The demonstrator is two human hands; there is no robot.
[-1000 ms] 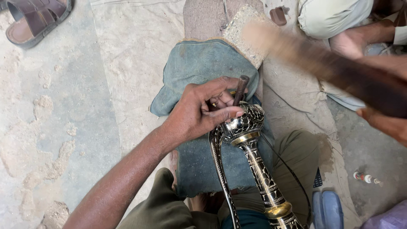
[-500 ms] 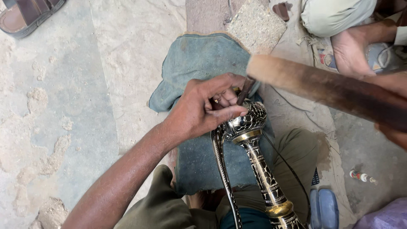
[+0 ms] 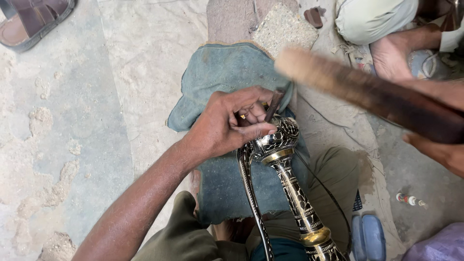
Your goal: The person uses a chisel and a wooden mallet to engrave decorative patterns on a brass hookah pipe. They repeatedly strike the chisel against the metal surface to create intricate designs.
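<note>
1. Left hand pinches a thin dark punch against the stem's bulb, which lies on the cloth over the lap.
2. Right hand, partly out of frame, grips a blurred wooden stick above.
3. Cloth looks soft, likely cushioning.
4. Stem looks like heavy, stiff, slick metal; the narrow neck seems the best hold.
5. Punch seems small and rigid.

Soft even daylight, faint shadows, motion-blurred wooden stick.
</note>
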